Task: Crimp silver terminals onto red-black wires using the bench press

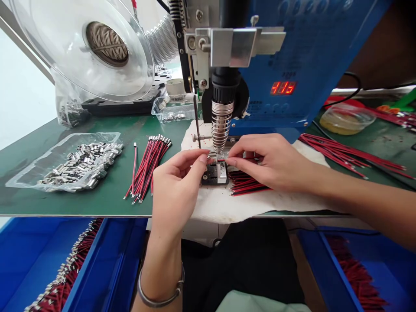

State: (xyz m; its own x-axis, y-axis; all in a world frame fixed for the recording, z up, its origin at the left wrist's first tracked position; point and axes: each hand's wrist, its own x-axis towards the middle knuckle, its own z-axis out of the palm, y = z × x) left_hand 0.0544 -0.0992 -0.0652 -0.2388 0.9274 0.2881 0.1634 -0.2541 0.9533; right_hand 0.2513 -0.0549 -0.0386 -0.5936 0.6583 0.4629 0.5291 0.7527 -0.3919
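My left hand (177,182) is closed in a pinch at the left side of a small metal fixture (222,173). What its fingertips hold is too small to make out. From the right, my right hand (264,160) pinches a thin red-and-black wire (221,160), whose end reaches over the fixture. Right above stands a soldering machine's iron (222,123), wrapped in a coil spring, with its tip down between my fingertips. Under my right hand lies a bundle of red-and-black wires (245,184) on a white cloth (224,208).
At left, a clear tray (22,175) holds many metal connectors, beside wires with connectors attached (152,167). A blue control box (279,112) stands behind. More wires (344,154) lie at right. Blue bins (113,260) with wires sit below the table edge; a clear reel (65,56) stands back left.
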